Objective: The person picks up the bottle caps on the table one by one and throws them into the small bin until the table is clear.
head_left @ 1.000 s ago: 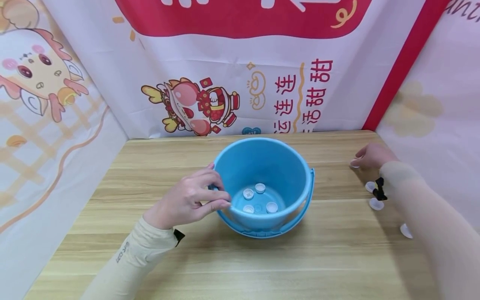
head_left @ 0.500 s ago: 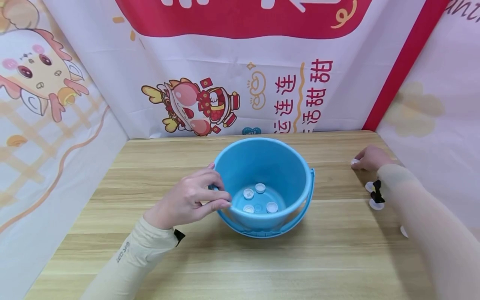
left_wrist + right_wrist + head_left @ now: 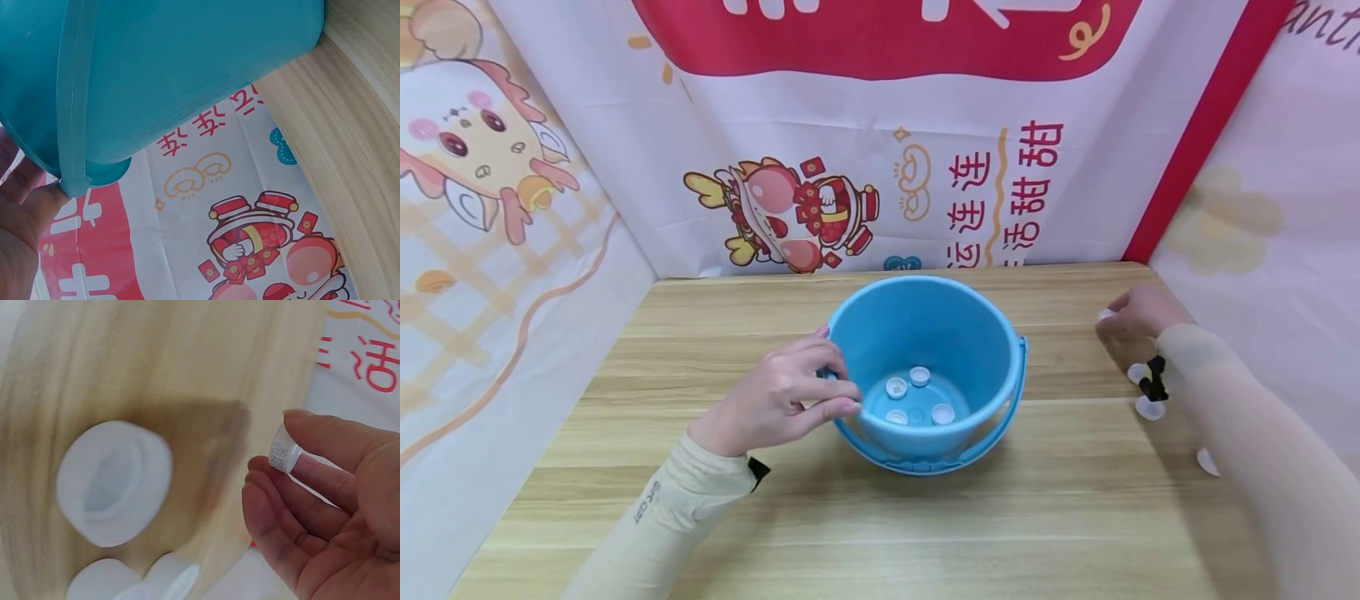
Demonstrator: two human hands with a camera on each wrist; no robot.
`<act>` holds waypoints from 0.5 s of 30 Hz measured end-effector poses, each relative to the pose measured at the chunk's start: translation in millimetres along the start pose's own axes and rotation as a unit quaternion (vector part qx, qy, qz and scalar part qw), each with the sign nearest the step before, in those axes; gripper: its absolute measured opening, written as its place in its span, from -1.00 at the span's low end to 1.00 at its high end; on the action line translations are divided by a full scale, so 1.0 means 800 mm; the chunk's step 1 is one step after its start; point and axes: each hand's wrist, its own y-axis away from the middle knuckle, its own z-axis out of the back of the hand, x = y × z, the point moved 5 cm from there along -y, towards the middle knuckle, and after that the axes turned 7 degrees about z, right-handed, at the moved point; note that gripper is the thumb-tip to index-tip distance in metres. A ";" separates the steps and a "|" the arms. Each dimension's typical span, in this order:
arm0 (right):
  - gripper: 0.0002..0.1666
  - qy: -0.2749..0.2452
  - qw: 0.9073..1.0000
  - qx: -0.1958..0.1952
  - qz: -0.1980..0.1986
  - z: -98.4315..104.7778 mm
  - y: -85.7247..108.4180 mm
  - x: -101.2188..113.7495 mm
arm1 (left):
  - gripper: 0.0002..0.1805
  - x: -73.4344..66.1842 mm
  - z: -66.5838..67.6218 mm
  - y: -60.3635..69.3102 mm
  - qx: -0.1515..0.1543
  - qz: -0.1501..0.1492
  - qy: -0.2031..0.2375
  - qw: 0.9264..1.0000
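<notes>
One cap (image 3: 281, 453) pinched in my right hand (image 3: 1141, 312), right of the bucket (image 3: 925, 321) my left hand (image 3: 781, 392) grips, I judge this the pick-up step, next calling for a carry bucketward.

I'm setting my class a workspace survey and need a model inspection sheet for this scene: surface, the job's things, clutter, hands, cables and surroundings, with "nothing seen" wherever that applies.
Surface: wood-grain tabletop.
Job's things: blue bucket, upright, handle lowered on the near side; four white caps inside it; three more white caps visible on the tabletop at right.
Clutter: nothing seen.
Hands: left hand grips the bucket's left edge; right hand pinches a single white cap.
Cables: nothing seen.
Surroundings: printed sheets behind and on both sides.
</notes>
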 end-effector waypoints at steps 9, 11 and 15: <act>-0.30 -0.064 0.996 -0.046 0.031 0.024 0.006 0.041 | -0.71 0.000 0.001 0.000 0.003 0.010 0.001 1.000; -0.23 -0.082 0.995 -0.052 0.026 0.032 0.011 0.054 | -0.70 0.000 0.001 0.000 0.003 0.012 0.001 1.000; -0.12 -0.113 0.991 -0.062 0.017 0.047 0.022 0.080 | -0.70 0.000 0.000 0.001 0.002 0.016 0.000 1.000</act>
